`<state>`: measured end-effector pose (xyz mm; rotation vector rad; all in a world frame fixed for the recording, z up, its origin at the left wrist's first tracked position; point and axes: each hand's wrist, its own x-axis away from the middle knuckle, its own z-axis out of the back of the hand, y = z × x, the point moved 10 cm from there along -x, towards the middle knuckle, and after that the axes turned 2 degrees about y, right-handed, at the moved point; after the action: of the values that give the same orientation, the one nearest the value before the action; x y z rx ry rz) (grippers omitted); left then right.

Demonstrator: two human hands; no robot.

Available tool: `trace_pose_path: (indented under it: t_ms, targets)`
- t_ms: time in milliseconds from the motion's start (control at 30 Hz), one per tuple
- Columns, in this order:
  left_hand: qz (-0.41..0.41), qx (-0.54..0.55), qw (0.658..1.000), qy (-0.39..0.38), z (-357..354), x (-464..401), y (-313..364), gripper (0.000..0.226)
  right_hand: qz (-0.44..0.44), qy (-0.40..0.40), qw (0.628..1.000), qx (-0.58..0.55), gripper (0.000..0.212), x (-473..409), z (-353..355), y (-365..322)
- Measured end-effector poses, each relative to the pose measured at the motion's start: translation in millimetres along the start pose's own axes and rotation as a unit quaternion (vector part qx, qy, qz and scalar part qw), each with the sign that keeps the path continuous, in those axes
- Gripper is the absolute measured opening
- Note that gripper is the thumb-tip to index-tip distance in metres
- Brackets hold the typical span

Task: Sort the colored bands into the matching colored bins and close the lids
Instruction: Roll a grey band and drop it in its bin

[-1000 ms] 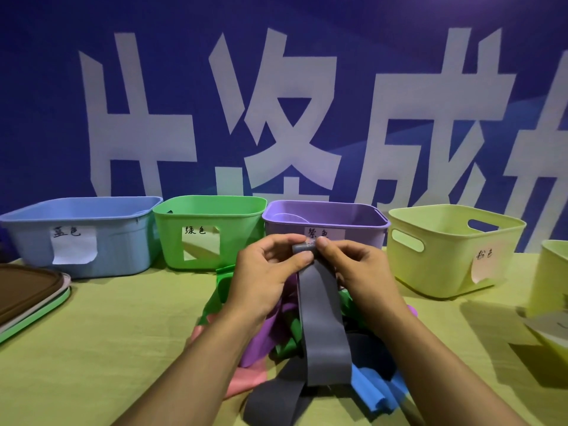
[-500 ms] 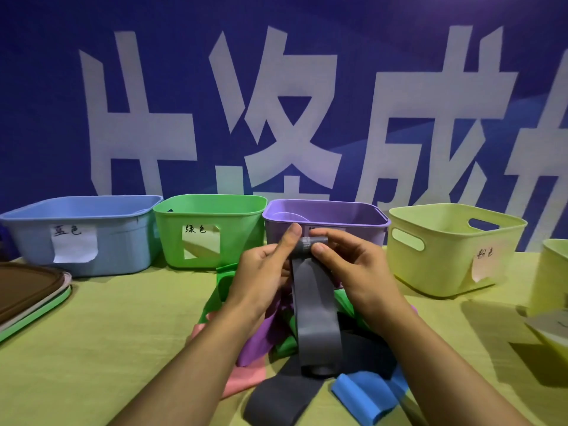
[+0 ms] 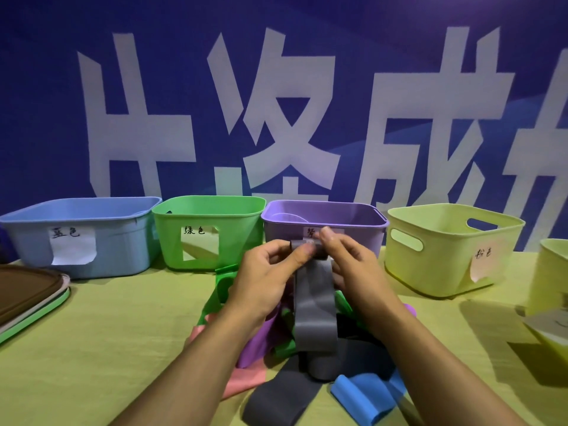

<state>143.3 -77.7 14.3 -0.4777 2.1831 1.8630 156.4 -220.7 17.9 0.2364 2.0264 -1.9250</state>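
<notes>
- The grey band (image 3: 313,305) is held up at the centre of the frame, just in front of the purple bin (image 3: 325,216); its rolled top edge is pinched by the left hand (image 3: 267,281) and by the right hand (image 3: 353,272), thumbs and forefingers pressed onto it from either side.
- It is judged soft, light and limp (it drapes straight down and curls at the bottom), so it is best taken by the rolled end and kept pinched, lest the roll unwind.
- The pile of bands (image 3: 276,348) below, at centre bottom, is partly hidden by the forearms; its count cannot be made out.
- The bin at the right edge (image 3: 553,272) is cut off, and no grey bin is seen.
- The stacked lids (image 3: 27,290) at the left edge are cropped.
</notes>
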Motion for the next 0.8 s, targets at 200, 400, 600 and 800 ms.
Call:
trace_pose_path:
  t_ms: [200, 400, 600, 800]
  targets:
    - [-0.032, -0.024, 0.999, -0.017, -4.1, 0.8, 4.5, 0.029, -0.046, 0.064, 0.993, 0.085, 0.070, 1.7, 14.2, 3.3]
    - [-0.046, -0.064, 0.997, -0.010, -0.1, -2.0, 1.2, 0.024, -0.019, 0.050, 0.997, 0.060, 0.068, 4.5, 11.4, -3.7]
    - [-0.033, -0.049, 0.998, -0.016, -2.6, -2.5, -1.0, 0.036, 0.004, 0.052, 0.998, 0.040, 0.038, 3.9, 10.2, -6.8]
    - [-0.018, -0.060, 0.997, -0.038, -7.4, -2.6, -7.2, 0.052, 0.037, 0.062, 0.997, 0.027, 0.028, 1.1, 13.2, -10.1]
